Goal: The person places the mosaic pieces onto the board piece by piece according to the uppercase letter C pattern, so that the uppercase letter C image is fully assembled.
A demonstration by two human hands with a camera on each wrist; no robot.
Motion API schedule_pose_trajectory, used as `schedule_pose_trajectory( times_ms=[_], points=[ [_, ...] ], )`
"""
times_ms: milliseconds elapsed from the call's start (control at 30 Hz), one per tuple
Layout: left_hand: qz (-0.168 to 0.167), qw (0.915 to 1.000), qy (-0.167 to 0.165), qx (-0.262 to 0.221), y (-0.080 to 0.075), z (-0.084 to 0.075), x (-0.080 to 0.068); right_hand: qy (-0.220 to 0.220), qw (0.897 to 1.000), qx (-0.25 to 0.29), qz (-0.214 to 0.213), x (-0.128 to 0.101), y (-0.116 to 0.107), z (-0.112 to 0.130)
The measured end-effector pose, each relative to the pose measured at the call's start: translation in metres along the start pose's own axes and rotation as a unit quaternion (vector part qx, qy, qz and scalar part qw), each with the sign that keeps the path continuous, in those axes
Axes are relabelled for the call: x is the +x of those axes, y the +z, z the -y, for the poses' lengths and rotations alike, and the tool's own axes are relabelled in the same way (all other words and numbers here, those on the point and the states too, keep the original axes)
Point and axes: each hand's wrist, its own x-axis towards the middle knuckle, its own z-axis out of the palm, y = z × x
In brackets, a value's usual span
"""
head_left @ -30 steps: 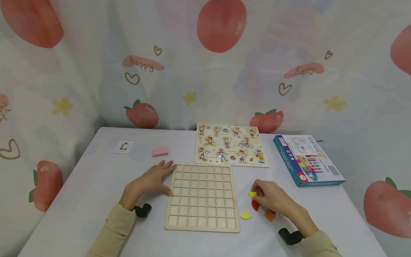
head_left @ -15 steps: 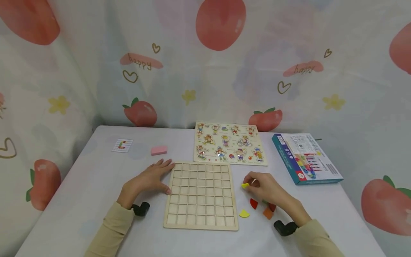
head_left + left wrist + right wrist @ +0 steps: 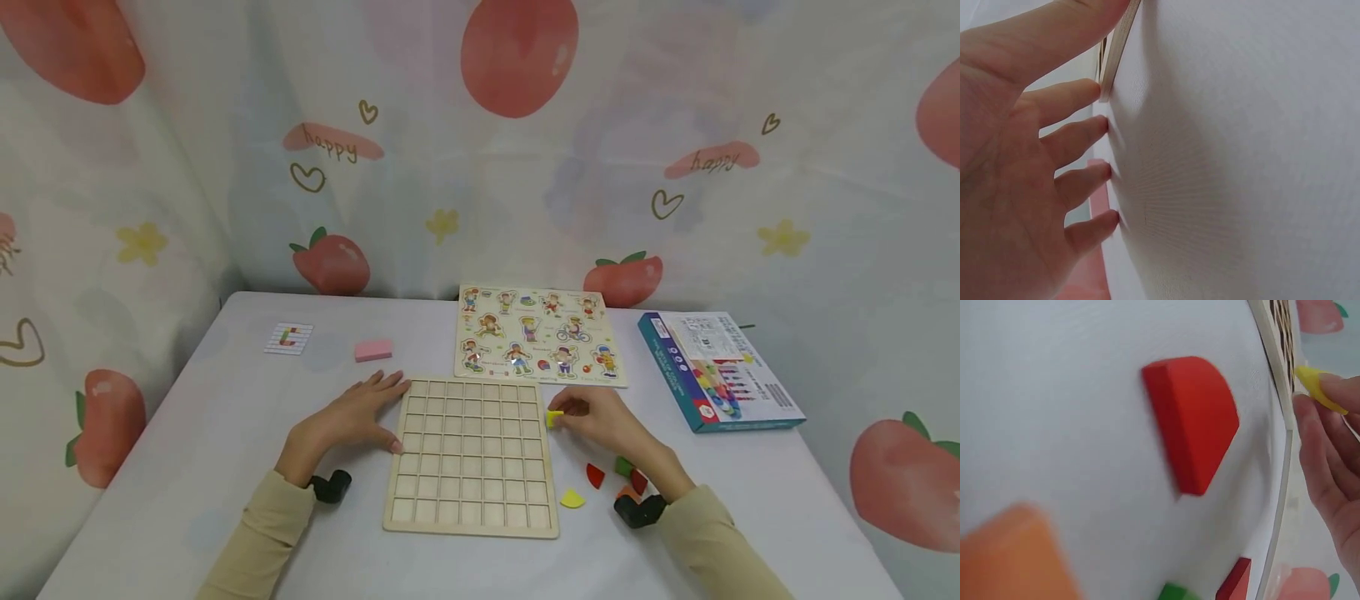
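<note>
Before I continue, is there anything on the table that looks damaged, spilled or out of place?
Nothing stands out: I see no spill or damage. The grid looks intact, and the loose pieces scattered to its right look ordinary.

The grid board [image 3: 472, 458] looks like pale, matt wood, lightly grained along its edge. The held yellow piece [image 3: 554, 419] and the red pieces [image 3: 1200, 422] are smooth and evenly coloured; whether wood or plastic, one cannot tell. Glossy glints dot the picture board [image 3: 540, 337]. The box [image 3: 720, 372] looks like smooth printed card. Matt, finely ribbed white cloth covers the surface [image 3: 1260, 150]; the sleeves [image 3: 258, 533] are matt cloth.
</note>
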Motion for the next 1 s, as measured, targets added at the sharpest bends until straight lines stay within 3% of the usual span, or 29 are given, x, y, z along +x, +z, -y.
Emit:
schedule_pose_trajectory(
  times_ms=[200,567,1000],
  points=[
    [0.001,1.0,0.0,-0.005,0.0,0.001,0.0,0.024,0.999,0.038,0.018,0.012,0.003,0.005],
    [0.003,1.0,0.001,-0.007,0.0,0.002,0.0,-0.012,0.997,0.069,0.033,0.027,0.013,0.014],
    [0.003,0.9999,0.001,-0.012,-0.001,0.002,0.0,-0.05,0.998,0.008,0.041,0.045,0.02,0.03]
  ],
)
